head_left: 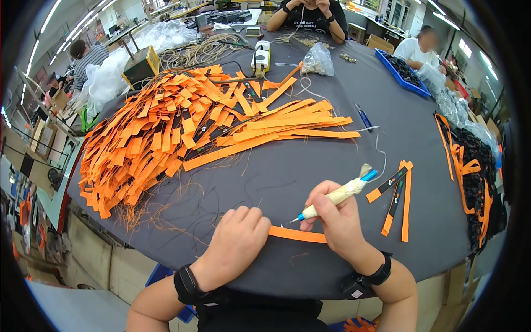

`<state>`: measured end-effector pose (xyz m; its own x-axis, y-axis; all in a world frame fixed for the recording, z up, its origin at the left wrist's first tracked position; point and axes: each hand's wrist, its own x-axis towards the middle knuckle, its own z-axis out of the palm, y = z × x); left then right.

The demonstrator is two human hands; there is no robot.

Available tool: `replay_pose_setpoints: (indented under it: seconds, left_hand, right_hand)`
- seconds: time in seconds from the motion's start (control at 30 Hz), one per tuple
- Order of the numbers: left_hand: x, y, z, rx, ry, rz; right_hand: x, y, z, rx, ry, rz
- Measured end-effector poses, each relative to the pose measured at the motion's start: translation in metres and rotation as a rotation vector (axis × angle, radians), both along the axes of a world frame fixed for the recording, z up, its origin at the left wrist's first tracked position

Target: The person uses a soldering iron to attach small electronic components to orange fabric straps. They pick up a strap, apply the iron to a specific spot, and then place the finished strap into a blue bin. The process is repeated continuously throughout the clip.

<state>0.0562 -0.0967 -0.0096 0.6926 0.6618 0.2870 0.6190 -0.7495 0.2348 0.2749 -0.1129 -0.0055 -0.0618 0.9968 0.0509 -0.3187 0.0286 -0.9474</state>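
Observation:
An orange webbing strip (297, 234) lies across the grey tabletop in front of me. My left hand (235, 240) is curled over its left end with the fingers closed, pressing it down. In my right hand (337, 218) is a pen-shaped tool (337, 196) wrapped in cream tape, with blue ends and a thin tip. The tip points down and left, just above the strip beside my left hand; whether it touches is too small to tell. From its upper end a thin pale cord runs back over the table. The strip's right end passes beneath my right hand.
A large heap of orange strips (160, 127) with loose threads fills the left. Several strips (406, 205) lie at right. Farther back are blue-handled snips (363, 117), a white-yellow device (261, 57), a clear bag (318, 60) and a blue tray (402, 73). Other people sit around.

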Motion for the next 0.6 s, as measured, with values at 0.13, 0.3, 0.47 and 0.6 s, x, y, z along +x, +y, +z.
replay_pose_setpoints:
  seconds: [0.13, 0.3, 0.47, 0.6]
  left_hand:
    - [-0.009, -0.004, -0.003, -0.099, -0.055, -0.041]
    - [-0.014, 0.000, 0.004, -0.250, -0.192, -0.022]
    - [-0.006, 0.014, 0.009, -0.234, -0.096, -0.101]
    - [-0.007, 0.026, 0.011, -0.306, -0.003, -0.168]
  right_hand:
    - [-0.005, -0.003, -0.015, -0.170, 0.037, 0.048]
    - [-0.010, -0.006, -0.022, -0.192, -0.030, 0.008]
    - [-0.011, -0.006, -0.023, -0.200, -0.013, -0.017]
    - [-0.011, -0.006, -0.021, -0.211, -0.084, -0.004]
